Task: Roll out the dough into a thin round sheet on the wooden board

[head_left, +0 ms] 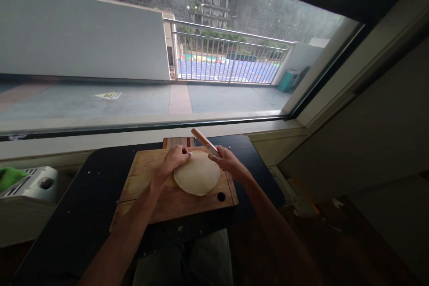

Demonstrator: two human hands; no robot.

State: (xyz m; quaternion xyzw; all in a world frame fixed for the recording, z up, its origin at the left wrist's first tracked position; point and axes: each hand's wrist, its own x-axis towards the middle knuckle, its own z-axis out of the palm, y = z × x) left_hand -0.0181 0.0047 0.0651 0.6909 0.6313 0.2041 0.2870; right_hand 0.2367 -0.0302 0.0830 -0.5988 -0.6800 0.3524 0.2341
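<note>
On a wooden cutting board (150, 210) lies a thin, roughly round sheet of pale dough (197, 175). My left hand (174, 158) is at the dough's upper left edge, with thumb and fingers closed on the rim. My right hand (228, 161) grips one end of a slim, tan rolling pin (200, 137) with a printed label. The pin slants up and to the left, above the far right edge of the dough. The fingers of my right hand partly cover its near end.
The board rests on a black table (83, 196) by a large window. A flat printed item (179, 141) lies behind the board. At the left stands a white box-like appliance (43, 183) with a green cloth (11, 178) on it. Small crumbs dot the tabletop.
</note>
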